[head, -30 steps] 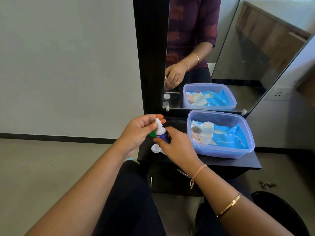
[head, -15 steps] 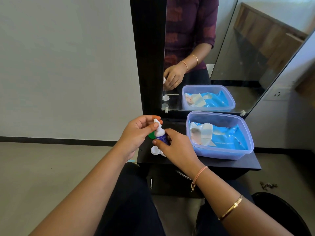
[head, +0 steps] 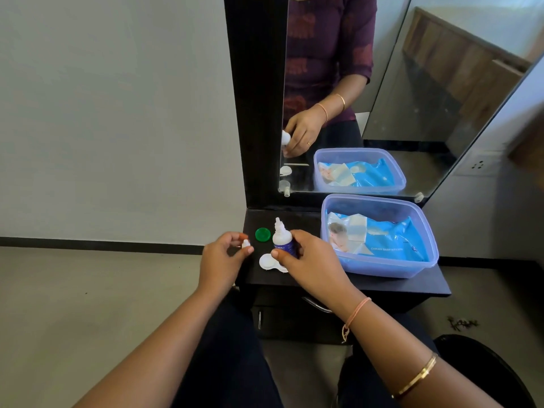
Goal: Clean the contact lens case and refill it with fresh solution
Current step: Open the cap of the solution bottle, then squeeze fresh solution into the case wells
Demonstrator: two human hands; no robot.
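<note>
Pale grey wall (head: 117, 113), dark skirting (head: 103, 242), beige floor (head: 88, 290), black dresser shelf (head: 397, 285), tall mirror (head: 426, 113), wall socket (head: 478, 164).

1. Right hand (head: 312, 263) grips the solution bottle (head: 282, 239) upright, nozzle uncapped.
2. Left hand (head: 220, 260) pinches a small white cap (head: 245, 245), left of the bottle and apart from it.
3. White lens case (head: 268, 262) lies on the dark bench (head: 397, 285) just in front of the bottle; a green lid (head: 263, 234) lies behind it.
4. A plastic tub (head: 382, 267) holding a blue wipes pack (head: 388, 241) stands to the right, below the mirror (head: 412, 113).
</note>
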